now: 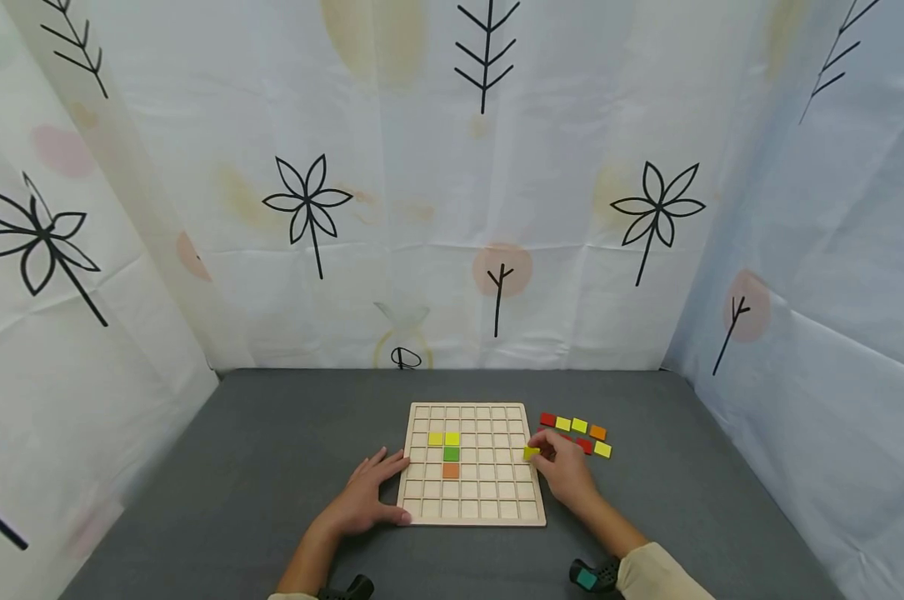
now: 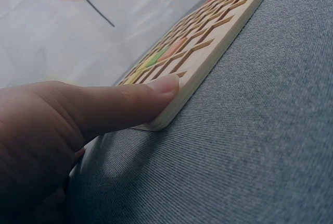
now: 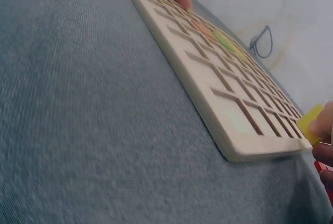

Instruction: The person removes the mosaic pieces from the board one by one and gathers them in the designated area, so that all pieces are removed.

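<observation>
A wooden grid board (image 1: 496, 483) lies flat on the grey cloth. Its cells hold two yellow tiles (image 1: 444, 438) side by side, a green tile (image 1: 452, 454) below the right one and an orange tile (image 1: 451, 471) under that. My left hand (image 1: 362, 496) rests at the board's left edge, with the thumb on the near left corner in the left wrist view. Between thumb and fingers, my right hand (image 1: 566, 473) pinches a yellow tile (image 3: 310, 122) over the board's right edge. Part of that tile is hidden by the fingers.
Right of the board lie several loose tiles: red (image 1: 547, 419), yellow (image 1: 580, 426) and orange (image 1: 597, 432), some partly behind my right hand. White printed curtains (image 1: 437, 208) stand behind and at both sides of the grey table surface (image 1: 272, 433).
</observation>
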The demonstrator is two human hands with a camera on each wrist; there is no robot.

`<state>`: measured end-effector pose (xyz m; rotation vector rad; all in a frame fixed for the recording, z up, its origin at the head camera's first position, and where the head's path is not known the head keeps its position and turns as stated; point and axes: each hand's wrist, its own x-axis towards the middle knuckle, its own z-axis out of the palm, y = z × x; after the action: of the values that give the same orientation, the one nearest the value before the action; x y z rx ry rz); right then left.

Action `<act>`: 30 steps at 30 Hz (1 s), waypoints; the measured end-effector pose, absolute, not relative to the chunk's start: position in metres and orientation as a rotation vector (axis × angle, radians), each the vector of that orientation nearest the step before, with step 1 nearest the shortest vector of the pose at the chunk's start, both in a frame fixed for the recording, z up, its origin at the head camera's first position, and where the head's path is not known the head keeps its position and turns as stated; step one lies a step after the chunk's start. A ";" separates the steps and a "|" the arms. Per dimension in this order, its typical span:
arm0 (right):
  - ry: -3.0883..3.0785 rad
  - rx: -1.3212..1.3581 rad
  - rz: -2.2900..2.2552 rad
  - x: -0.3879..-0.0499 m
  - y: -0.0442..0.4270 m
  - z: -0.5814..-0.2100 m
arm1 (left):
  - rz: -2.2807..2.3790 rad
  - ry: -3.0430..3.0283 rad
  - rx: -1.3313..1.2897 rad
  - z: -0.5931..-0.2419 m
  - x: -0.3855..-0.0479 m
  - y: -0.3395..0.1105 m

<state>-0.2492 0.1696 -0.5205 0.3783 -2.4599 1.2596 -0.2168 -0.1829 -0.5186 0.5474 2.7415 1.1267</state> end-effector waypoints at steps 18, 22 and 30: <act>-2.580 0.293 1.073 -0.254 0.188 -0.524 | 1.124 2.742 0.525 -0.518 -0.217 -0.183; -2.609 0.297 1.045 -0.256 0.189 -0.524 | 1.126 2.740 0.526 -0.519 -0.218 -0.183; -2.640 0.315 0.935 -0.257 0.192 -0.524 | 1.131 2.740 0.545 -0.520 -0.218 -0.184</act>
<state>-0.2574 0.1921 -0.5239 0.3147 -2.6402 0.9351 -0.2179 -0.1840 -0.5201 0.5451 2.7400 1.1309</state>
